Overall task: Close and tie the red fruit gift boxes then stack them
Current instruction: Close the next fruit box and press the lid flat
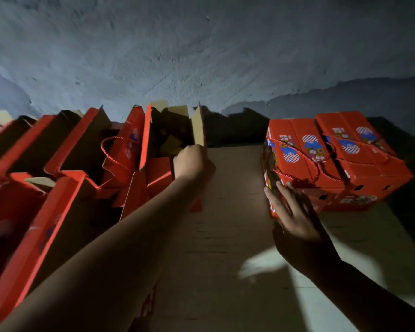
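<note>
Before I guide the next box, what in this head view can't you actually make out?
- Contents of the open box, head view: dark inside, only a yellowish shape shows.
- Left hand fingertips: curled over the box flap, so the grip is hidden.
- Open boxes at far left: blurred and cut off by the edge.
- Lower closed boxes: partly behind the right hand and in shadow.

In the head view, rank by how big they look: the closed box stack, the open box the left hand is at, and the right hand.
1. Closed box stack.
2. Open box; partly hidden by the left hand, so the ranking above is unsure.
3. Right hand, though it is nearer the camera.
</note>
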`<state>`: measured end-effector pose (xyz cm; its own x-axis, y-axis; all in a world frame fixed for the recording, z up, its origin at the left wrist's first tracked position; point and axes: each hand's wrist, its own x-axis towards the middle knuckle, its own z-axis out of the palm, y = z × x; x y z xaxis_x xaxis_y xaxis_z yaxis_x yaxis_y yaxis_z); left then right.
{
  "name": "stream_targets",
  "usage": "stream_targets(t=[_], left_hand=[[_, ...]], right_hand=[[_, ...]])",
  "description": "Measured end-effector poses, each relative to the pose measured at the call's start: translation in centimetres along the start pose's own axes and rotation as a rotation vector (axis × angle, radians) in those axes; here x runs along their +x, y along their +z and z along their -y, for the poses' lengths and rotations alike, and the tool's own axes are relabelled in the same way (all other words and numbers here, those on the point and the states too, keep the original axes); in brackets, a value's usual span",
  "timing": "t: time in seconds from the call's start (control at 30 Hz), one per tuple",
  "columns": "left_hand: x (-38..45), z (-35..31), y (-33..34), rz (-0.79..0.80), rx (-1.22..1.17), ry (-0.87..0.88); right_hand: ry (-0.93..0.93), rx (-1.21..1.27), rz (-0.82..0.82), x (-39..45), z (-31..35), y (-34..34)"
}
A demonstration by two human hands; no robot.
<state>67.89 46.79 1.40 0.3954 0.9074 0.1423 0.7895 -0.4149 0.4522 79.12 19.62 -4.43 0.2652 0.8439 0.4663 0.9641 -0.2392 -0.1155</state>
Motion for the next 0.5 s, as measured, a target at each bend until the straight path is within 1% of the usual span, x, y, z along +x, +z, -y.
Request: stream_targets(t=[0.07, 0.13, 0.27, 0.3, 0.43, 0.5], left_hand=[[-0.8, -1.3, 0.2, 0.001, -0.013, 0.020], [-1.9, -2.6, 0.4, 0.021, -0.010, 0.059], [-4.2, -5.0, 0.3, 0.108, 0.008, 0.142], [-5.1, -5.4, 0.4, 0.122, 0.023, 0.170], [-9.2, -6.3, 0.3, 0.213, 0.057, 0.292], [-11.3, -6.4, -0.2, 0.271, 0.074, 0.372]], right_hand=[[0.045, 0.102, 0.026, -0.2, 0.5, 0.0], [0.133, 0.225, 0.065, -0.4, 1.0, 0.0], [0.328, 0.666, 0.171, -0.5, 2.3, 0.2], [0.400, 0.754, 0.186, -0.3, 2.6, 0.3], [0.921, 0.992, 0.249, 1.5, 4.0, -1.0], [1.119, 1.230, 0.208, 1.9, 4.7, -2.7]])
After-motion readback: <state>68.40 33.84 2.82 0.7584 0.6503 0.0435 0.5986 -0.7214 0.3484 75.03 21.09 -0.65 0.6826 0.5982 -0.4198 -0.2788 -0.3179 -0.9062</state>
